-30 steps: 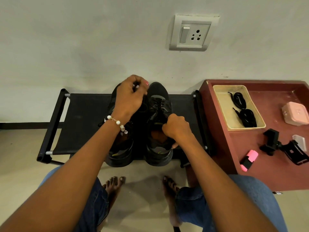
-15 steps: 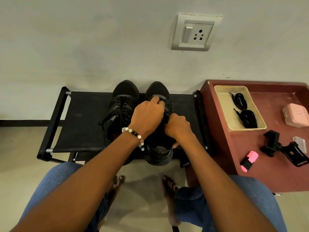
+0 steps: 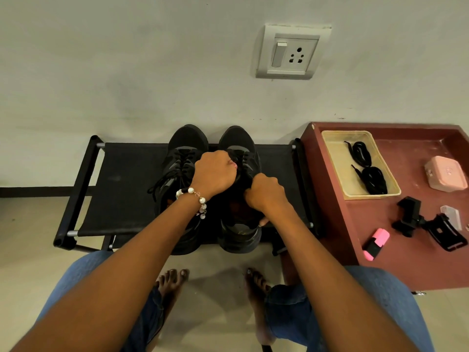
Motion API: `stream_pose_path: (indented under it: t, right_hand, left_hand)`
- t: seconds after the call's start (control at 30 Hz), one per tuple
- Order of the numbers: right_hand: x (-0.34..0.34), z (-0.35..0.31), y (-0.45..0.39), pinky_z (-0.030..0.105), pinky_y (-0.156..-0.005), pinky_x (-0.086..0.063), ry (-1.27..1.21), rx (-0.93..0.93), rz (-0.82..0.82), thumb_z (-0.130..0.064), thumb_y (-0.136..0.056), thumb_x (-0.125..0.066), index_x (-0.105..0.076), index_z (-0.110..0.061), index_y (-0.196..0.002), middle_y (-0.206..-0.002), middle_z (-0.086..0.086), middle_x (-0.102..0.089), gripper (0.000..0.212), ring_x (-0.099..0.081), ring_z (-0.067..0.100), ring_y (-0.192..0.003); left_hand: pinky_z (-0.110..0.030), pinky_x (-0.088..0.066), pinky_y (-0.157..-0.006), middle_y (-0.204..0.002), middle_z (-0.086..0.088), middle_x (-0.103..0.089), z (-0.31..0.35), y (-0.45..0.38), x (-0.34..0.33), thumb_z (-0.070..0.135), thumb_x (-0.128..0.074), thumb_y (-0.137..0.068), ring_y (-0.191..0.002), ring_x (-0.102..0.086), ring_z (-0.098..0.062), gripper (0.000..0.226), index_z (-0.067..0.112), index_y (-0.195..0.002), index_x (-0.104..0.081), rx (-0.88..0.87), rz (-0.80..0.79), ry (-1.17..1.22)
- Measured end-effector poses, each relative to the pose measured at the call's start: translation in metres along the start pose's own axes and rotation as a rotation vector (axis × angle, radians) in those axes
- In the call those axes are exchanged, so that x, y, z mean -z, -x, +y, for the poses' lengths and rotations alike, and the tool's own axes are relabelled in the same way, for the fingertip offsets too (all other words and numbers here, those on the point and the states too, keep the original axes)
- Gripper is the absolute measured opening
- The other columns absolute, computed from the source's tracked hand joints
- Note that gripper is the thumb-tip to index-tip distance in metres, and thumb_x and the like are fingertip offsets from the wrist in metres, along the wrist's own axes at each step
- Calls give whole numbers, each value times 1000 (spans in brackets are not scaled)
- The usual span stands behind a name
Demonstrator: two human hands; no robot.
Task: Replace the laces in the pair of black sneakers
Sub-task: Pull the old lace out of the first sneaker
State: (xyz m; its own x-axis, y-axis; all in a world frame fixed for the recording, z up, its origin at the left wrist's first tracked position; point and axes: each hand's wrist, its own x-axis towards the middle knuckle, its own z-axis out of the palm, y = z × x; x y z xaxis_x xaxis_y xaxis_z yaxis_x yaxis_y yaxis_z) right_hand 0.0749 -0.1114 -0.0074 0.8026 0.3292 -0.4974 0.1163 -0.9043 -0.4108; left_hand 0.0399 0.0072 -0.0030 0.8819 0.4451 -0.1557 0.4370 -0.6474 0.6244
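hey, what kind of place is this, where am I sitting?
Probably a room at home, maybe near an entryway: a low black shoe rack against a plain wall, a wall switch and socket, and a small red-brown side table.

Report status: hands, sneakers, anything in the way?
Both hands, left and right, grip the right sneaker. Left sneaker laced. Spare laces in tray. Nothing obstructing.

Both arms reach forward to the right sneaker [image 3: 239,189]. The left hand [image 3: 214,174] is fisted over its laces, the right hand [image 3: 264,194] curled at its tongue, knuckles up.
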Motion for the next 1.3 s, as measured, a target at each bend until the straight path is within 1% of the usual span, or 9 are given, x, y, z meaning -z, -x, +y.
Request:
stream_pose_path:
  t: [0.27, 0.37, 0.47, 0.53, 0.7, 0.83, 0.93, 1.1, 1.3]
  right_hand:
    - [0, 0, 0, 37, -73, -45, -5, 7, -18, -23, -96, -51, -54, -4, -111, -116, 19, -58, 24, -58, 37, -105]
    - [2, 0, -1, 36, -73, -42, -5, 1, -26, -23, -97, -50, -53, -4, -111, -117, 19, -57, 24, -57, 37, -105]
    - [5, 1, 0, 35, -74, -41, 2, -9, -40, -23, -97, -49, -51, -4, -112, -120, 18, -54, 24, -55, 37, -108]
    - [7, 2, 1, 35, -76, -41, 9, -11, -55, -23, -97, -50, -49, -5, -112, -122, 18, -52, 23, -54, 37, -109]
    - [7, 1, 3, 44, -81, -56, 81, -3, -33, -21, -93, -56, -48, -9, -102, -115, 17, -55, 17, -62, 40, -98]
    - [16, -2, 4, 39, -73, -45, 195, 70, 72, -27, -94, -57, -51, -8, -115, -118, 16, -55, 29, -57, 38, -105]
    - [19, -7, 1, 41, -75, -44, 195, 261, 161, -21, -93, -59, -48, -10, -127, -122, 16, -53, 38, -55, 38, -109]
    - [13, -8, -6, 42, -79, -46, 254, 429, 237, -9, -90, -54, -56, -14, -127, -119, 13, -50, 38, -53, 35, -107]
    - [4, -6, -14, 37, -78, -46, 290, 434, 365, -10, -94, -53, -63, -9, -116, -113, 11, -57, 24, -58, 32, -100]
  left_hand:
    - [-55, -55, -81, -94, -20, -69, -4, -6, 8, 12, -55, -83, -94, -66, -36, 23, -7, -90, -66, 258, -115, 327]
    - [-46, -59, -78, -94, -22, -67, 0, -5, 11, 5, -54, -89, -90, -66, -31, 18, -10, -88, -63, 331, -170, 436]
    - [-27, -55, -56, -81, -13, -62, 3, -7, 19, 4, -40, -99, -69, -60, -20, 25, 3, -77, -53, 450, -225, 721]
    - [-34, -57, -62, -86, -13, -64, -2, -9, 24, 7, -38, -99, -72, -65, -24, 23, 4, -82, -53, 479, -179, 825]
    - [-35, -55, -76, -85, -13, -66, -10, -6, 14, 9, -56, -90, -80, -64, -26, 17, -5, -90, -65, 149, 195, 221]
    - [-43, -40, -94, -124, -13, -49, -7, -1, 11, 17, -61, -87, -118, -44, -34, 27, 11, -114, -61, -45, 318, -195]
    - [-34, -45, -77, -106, -8, -59, -5, 6, 8, 28, -60, -89, -100, -56, -29, 20, 12, -101, -64, -186, 228, -268]
    - [-32, -41, -61, -78, -6, -53, -9, 19, -1, 40, -62, -88, -71, -56, -27, 34, 15, -76, -43, -50, -145, -351]
    - [-34, -37, -68, -99, -18, -61, -5, 30, -18, 26, -44, -99, -91, -59, -36, 23, 10, -83, -44, -17, -136, -292]
